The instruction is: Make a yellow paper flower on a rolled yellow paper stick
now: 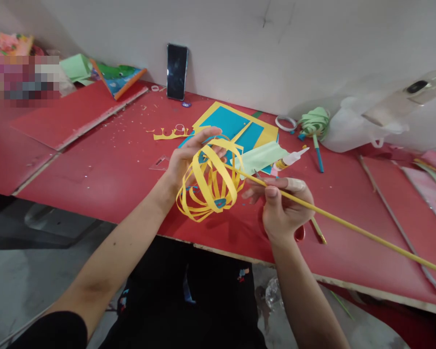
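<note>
Red-topped and scattered with paper scraps, the long work table runs along a plain pale wall, with a dark phone propped upright against that wall. Above the table's near edge, the left hand cradles a yellow paper-strip ball, a loose cage of curved bands that bow outward and meet at a small blue patch low on its front; more blue shows through the gaps, and a few strips at the bottom hang slack and uneven. The fingers of that hand curl around the far side of the ball, thumb on top. The right hand pinches a long thin yellow stick between thumb and forefinger, the other fingers fanned out loosely; the stick runs from the ball's right side out to the right edge of the view, and its tip seems to pass into the ball, though the strips hide the exact spot. Behind the hands lie blue and yellow paper sheets, a pale green paper piece, and a small white glue bottle. Farther right sit a coil of green paper strips and a white plastic bag.
</note>
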### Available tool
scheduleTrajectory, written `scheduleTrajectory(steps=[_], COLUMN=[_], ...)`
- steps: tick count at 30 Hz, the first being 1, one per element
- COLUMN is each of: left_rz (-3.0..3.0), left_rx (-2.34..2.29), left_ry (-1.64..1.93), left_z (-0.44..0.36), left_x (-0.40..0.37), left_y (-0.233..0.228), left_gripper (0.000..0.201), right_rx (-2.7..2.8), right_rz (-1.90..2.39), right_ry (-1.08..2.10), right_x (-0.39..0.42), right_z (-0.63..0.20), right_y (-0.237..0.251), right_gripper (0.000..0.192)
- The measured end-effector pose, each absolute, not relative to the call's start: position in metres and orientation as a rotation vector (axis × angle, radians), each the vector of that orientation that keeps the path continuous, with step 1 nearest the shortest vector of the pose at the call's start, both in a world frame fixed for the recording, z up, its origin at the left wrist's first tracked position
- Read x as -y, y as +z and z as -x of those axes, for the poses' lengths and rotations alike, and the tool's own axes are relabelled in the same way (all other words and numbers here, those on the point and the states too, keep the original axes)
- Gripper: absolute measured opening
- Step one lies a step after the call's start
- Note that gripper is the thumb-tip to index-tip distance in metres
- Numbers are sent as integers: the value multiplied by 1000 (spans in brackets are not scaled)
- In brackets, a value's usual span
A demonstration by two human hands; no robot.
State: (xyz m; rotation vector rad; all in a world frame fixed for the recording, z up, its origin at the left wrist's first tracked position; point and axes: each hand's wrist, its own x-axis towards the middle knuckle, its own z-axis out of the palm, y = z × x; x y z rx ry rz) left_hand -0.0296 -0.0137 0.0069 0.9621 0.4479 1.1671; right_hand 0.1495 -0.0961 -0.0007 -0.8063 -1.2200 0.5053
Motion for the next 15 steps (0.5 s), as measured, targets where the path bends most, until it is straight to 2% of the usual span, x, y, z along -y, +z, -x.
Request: scheduleTrajectory(steps=[15], left_rz=[-976], left_rx=[-360], left_ry=[1139], left_z=[31], left_x=[16], left_y=[12], left_gripper=[30], right_rx=[1258], right_rz=[839], right_ry=[403], right_x=[96], right_z=[-153], right_y=[-7], right_gripper=[9])
